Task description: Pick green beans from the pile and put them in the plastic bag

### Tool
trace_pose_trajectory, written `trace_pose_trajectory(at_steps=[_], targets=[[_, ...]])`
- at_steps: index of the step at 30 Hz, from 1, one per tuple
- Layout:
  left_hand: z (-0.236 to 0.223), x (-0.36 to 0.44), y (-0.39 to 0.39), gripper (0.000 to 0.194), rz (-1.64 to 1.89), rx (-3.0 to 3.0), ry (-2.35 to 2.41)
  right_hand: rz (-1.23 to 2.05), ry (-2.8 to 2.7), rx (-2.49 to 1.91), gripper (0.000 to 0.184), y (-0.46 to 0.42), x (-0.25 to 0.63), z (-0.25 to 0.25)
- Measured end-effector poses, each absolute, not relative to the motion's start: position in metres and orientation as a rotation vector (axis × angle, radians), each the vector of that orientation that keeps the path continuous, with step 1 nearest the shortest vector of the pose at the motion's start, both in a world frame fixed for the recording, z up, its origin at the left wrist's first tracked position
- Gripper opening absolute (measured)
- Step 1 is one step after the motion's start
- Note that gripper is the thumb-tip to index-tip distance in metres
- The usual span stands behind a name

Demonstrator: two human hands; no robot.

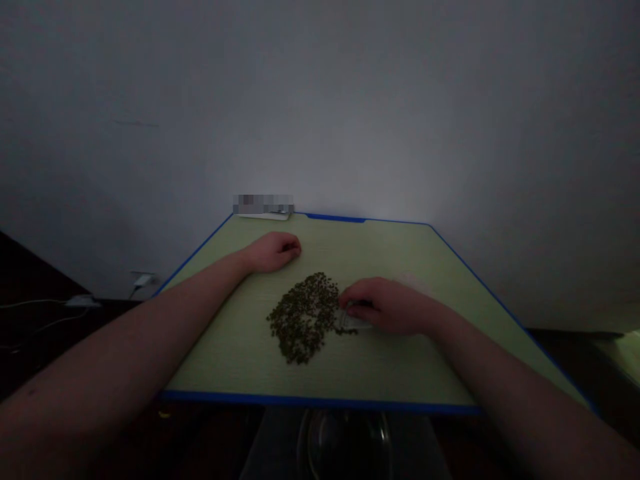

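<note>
A spread pile of small brownish-green pieces (303, 323), like seeds or dried beans, lies on the pale tabletop. At its right edge, my right hand (387, 305) has thumb and fingertips pinched together; whatever is between them is too small and dark to make out. Beneath those fingers is a pale, flat piece (357, 323), mostly covered by the hand, with a few loose bits beside it. My left hand (274, 252) rests on the table behind and left of the pile, its fingers curled in and nothing visible in them.
The table has a blue rim (320, 401). A white, partly pixelated object (265, 215) sits at the back left corner. A wall stands behind. White plugs and cables (83, 301) are at the left. Below the front edge is a dark, shiny round object (347, 443).
</note>
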State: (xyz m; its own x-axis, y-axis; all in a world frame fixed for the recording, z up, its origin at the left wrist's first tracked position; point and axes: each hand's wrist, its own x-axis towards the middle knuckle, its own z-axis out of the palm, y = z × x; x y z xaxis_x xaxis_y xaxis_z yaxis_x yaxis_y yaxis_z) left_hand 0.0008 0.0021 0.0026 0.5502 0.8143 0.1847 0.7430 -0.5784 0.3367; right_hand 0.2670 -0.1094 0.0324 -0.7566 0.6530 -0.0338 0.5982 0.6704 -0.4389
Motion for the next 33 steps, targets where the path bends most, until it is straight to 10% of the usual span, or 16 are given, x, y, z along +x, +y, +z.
trace_pose_trajectory(at_steps=[33], targets=[[0.002,0.000,0.003,0.027,0.484,2.565,1.304,0.594,-2.752,-1.256,0.013,-0.118,0.273,0.039]])
